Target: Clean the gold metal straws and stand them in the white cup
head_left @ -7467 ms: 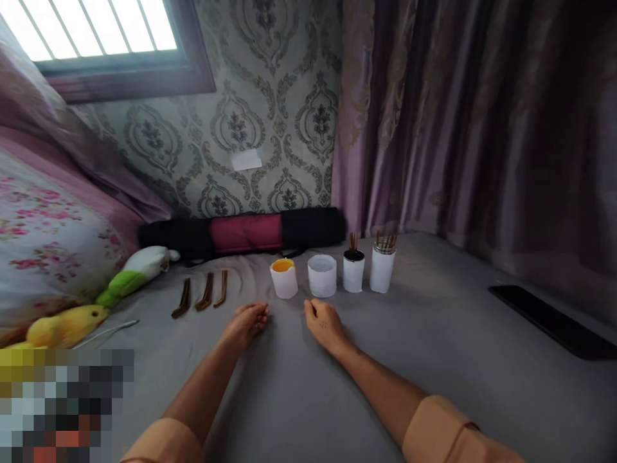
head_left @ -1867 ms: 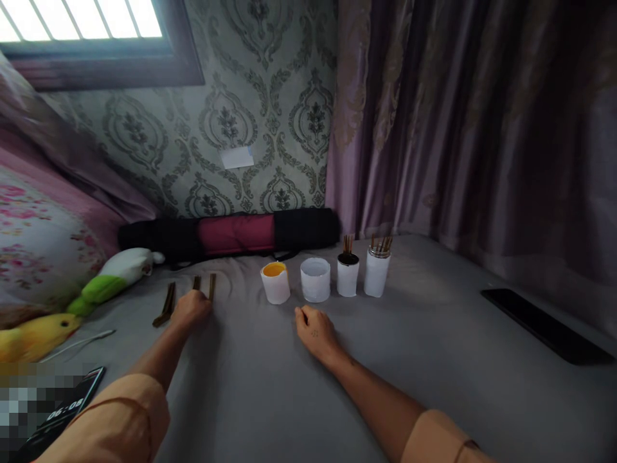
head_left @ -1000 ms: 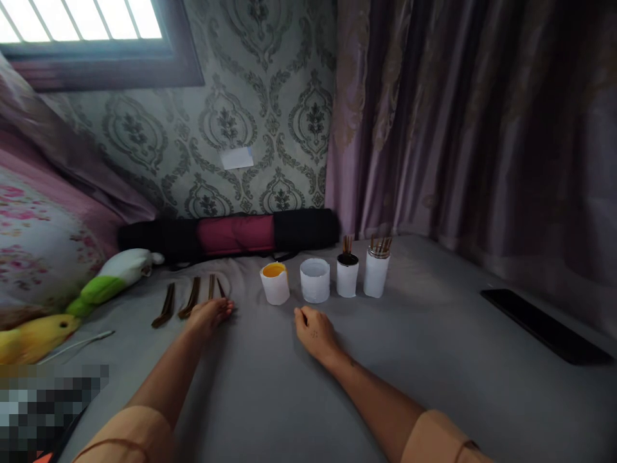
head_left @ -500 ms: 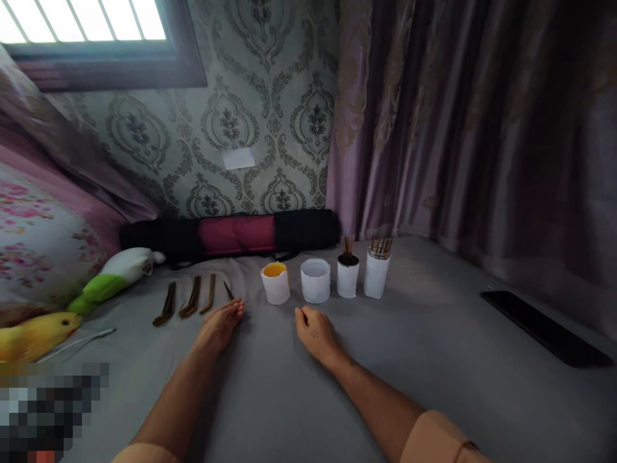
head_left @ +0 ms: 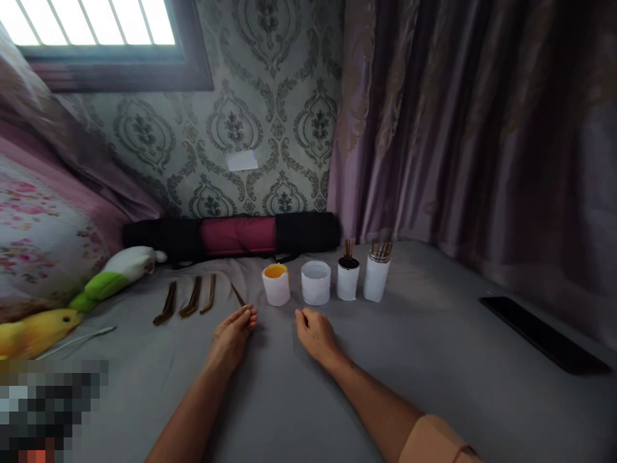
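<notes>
My left hand point(head_left: 233, 335) rests on the grey bedsheet point(head_left: 434, 360) and pinches a thin brown stick point(head_left: 238, 296) that points up and to the left. My right hand point(head_left: 313, 333) lies beside it, fingers curled, nothing visible in it. Just beyond both hands stand a white cup with yellow content point(head_left: 276, 285), a white cup point(head_left: 315, 282), a white cup with a dark rim point(head_left: 348, 278) and a white cup with sticks point(head_left: 376, 275). Three bundles of brown sticks point(head_left: 188, 301) lie to the left.
A black and maroon rolled bag point(head_left: 231, 235) lies along the patterned wall. A green, white and yellow plush toy point(head_left: 91, 292) and a floral pillow point(head_left: 38, 244) sit at the left. A dark flat slab point(head_left: 544, 333) lies at the right by purple curtains point(head_left: 482, 128).
My left hand went left to the stick bundles, took one thin stick, and has come back toward the cups with it. The right hand has stayed in place.
</notes>
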A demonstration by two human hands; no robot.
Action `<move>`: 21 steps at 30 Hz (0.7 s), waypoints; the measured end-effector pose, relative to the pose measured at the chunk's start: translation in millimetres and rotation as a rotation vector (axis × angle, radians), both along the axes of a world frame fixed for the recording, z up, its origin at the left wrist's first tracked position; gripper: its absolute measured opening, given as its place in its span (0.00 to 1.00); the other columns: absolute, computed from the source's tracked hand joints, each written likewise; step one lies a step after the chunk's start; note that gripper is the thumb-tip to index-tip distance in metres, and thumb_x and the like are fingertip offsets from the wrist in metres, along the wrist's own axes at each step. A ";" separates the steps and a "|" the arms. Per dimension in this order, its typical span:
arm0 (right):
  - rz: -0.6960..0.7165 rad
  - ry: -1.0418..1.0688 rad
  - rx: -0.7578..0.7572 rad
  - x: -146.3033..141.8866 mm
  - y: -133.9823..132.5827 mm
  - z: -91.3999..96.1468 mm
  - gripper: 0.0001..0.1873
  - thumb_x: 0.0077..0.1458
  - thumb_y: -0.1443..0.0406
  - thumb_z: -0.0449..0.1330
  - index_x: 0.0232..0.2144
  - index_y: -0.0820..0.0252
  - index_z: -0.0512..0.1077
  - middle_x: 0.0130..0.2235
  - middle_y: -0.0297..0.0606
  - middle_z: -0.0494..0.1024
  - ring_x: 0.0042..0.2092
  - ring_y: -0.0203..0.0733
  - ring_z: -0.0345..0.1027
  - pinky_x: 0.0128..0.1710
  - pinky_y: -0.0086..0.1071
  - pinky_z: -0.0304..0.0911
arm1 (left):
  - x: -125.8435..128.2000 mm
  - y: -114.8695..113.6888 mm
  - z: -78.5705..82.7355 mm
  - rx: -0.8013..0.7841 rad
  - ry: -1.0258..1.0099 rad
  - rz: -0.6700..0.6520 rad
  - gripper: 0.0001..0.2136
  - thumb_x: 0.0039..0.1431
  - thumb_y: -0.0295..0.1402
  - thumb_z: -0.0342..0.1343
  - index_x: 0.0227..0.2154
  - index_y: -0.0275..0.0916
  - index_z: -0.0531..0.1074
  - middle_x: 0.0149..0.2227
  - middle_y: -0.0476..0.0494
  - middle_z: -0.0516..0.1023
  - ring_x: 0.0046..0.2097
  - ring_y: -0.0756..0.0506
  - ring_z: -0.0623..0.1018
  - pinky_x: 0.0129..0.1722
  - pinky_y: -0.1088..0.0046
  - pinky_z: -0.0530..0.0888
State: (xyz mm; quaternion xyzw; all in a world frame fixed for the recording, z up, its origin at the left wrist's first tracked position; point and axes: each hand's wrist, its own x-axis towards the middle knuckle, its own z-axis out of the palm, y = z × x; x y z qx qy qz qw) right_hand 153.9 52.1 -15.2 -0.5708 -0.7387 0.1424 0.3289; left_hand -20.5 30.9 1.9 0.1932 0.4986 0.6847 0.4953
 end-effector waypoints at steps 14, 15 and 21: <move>0.104 0.133 -0.031 5.4 -2.2 4.0 0.18 0.56 0.60 0.45 0.23 0.62 0.70 0.22 0.35 0.71 0.25 0.31 0.60 0.24 0.23 0.48 | 17.1 -20.4 -11.0 0.055 0.323 -0.057 0.17 0.40 0.36 0.60 0.36 0.35 0.72 0.32 0.43 0.76 0.27 0.52 0.73 0.25 0.79 0.70; 0.114 0.142 -0.033 5.8 -2.2 4.1 0.18 0.56 0.60 0.45 0.23 0.62 0.70 0.22 0.34 0.71 0.24 0.31 0.60 0.24 0.23 0.48 | 18.2 -21.9 -9.6 0.055 0.358 -0.055 0.18 0.40 0.37 0.60 0.36 0.35 0.72 0.32 0.44 0.76 0.26 0.52 0.72 0.25 0.79 0.69; 0.173 0.189 -0.026 7.4 -3.4 6.5 0.18 0.56 0.60 0.44 0.24 0.62 0.70 0.22 0.33 0.70 0.25 0.31 0.60 0.25 0.23 0.49 | 23.9 -28.4 -1.8 0.049 0.573 -0.044 0.17 0.42 0.39 0.57 0.36 0.36 0.73 0.31 0.43 0.76 0.27 0.51 0.72 0.23 0.79 0.67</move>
